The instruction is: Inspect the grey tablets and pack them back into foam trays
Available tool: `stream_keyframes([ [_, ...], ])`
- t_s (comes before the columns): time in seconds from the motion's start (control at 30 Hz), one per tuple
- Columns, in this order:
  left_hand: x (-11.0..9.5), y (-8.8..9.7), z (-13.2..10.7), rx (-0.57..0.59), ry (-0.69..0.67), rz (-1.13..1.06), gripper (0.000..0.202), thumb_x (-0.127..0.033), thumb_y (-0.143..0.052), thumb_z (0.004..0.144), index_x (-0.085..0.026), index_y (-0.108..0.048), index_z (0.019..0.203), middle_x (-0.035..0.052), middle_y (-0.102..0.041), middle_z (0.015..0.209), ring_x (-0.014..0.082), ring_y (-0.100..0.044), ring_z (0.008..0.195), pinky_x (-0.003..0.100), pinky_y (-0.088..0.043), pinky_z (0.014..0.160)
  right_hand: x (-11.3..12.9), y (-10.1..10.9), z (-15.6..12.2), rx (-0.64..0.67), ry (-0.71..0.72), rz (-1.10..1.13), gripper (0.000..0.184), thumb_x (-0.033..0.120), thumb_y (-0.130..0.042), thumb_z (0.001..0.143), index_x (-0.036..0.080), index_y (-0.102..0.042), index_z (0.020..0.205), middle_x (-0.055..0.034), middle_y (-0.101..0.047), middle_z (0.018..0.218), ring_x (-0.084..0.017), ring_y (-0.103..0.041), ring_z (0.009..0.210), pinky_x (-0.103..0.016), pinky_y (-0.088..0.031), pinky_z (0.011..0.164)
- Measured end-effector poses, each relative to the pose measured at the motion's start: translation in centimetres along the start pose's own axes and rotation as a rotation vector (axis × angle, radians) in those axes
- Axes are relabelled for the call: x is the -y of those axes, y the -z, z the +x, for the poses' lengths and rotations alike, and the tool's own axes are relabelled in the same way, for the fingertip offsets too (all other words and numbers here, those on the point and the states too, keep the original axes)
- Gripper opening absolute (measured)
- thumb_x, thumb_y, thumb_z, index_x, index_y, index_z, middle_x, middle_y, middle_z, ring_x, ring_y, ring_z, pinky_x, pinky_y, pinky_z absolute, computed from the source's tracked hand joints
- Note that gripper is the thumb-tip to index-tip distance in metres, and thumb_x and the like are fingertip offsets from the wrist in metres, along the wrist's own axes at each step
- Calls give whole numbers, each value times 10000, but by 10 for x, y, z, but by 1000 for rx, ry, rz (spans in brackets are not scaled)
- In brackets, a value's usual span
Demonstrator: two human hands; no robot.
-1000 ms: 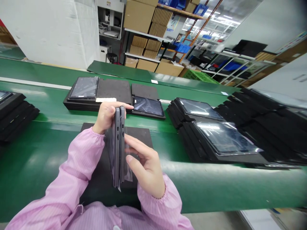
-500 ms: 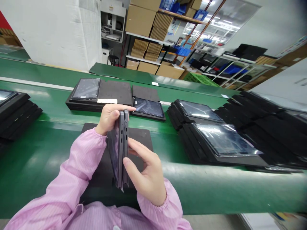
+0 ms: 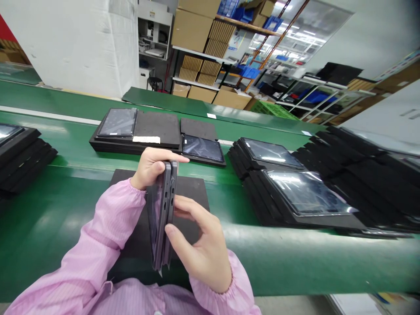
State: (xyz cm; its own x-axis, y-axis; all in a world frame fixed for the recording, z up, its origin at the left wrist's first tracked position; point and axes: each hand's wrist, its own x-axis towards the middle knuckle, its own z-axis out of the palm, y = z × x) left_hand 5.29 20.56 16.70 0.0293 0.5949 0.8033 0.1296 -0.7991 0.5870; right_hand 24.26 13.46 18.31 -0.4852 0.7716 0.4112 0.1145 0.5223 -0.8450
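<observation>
Head view: two tablets (image 3: 162, 216) stand on edge, side by side, above a black foam pad (image 3: 193, 192); whether they touch it cannot be told. The left hand (image 3: 149, 168) pinches their far end, thumb on the left face, index finger stretched out past the right one. The right hand (image 3: 203, 245) is loosely spread, its thumb tip at the near edge and its fingertips against the right side. Beyond, a foam tray (image 3: 157, 127) bears one tablet on its left part; a smaller tray (image 3: 198, 127) beside it holds another. To the right, stacked trays (image 3: 262, 197) carry film-covered tablets (image 3: 306, 192).
</observation>
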Motion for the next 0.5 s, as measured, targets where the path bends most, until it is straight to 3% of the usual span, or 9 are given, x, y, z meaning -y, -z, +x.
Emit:
stream_keyframes([
  [0.13, 6, -2, -4, 14, -22, -72, 704, -682, -336, 953, -150, -769, 1115, 98, -720, 670, 160, -623, 539, 262, -464, 499, -1, -2, 0, 5, -59, 13, 270, 210, -699, 778, 213, -704, 1048, -82, -764, 1090, -240, -747, 956, -344, -646, 792],
  [0.23, 12, -6, -5, -84, -101, -15, 558, -566, -378, 993, -192, -703, 1250, 97, -763, 821, 177, -690, 679, 277, -529, 606, -5, -3, 1, -13, -107, 42, 371, 222, -710, 774, 218, -673, 1143, -81, -750, 1102, -228, -744, 947, -322, -646, 762],
  [0.37, 10, -8, -7, -193, -208, 154, 326, -345, -453, 998, -236, -746, 1089, 87, -769, 1016, 203, -711, 912, 335, -560, 807, -15, -4, 7, -41, -154, 102, 610, 265, -733, 764, 218, -562, 1347, -120, -681, 1254, -245, -716, 1050, -301, -648, 740],
  [0.43, 3, -9, -10, -153, -170, 211, 316, -356, -456, 991, -237, -739, 1064, 86, -758, 1058, 226, -696, 980, 368, -555, 863, -19, -4, 8, -62, -174, 128, 697, 292, -762, 749, 213, -516, 1396, -133, -638, 1326, -257, -692, 1120, -291, -647, 743],
  [0.5, -2, -13, -11, -107, -90, 242, 370, -477, -454, 973, -248, -723, 1084, 83, -742, 1083, 261, -676, 1010, 411, -549, 891, -21, -6, 8, -68, -172, 152, 766, 333, -806, 721, 229, -501, 1416, -116, -627, 1352, -256, -691, 1135, -259, -644, 710],
])
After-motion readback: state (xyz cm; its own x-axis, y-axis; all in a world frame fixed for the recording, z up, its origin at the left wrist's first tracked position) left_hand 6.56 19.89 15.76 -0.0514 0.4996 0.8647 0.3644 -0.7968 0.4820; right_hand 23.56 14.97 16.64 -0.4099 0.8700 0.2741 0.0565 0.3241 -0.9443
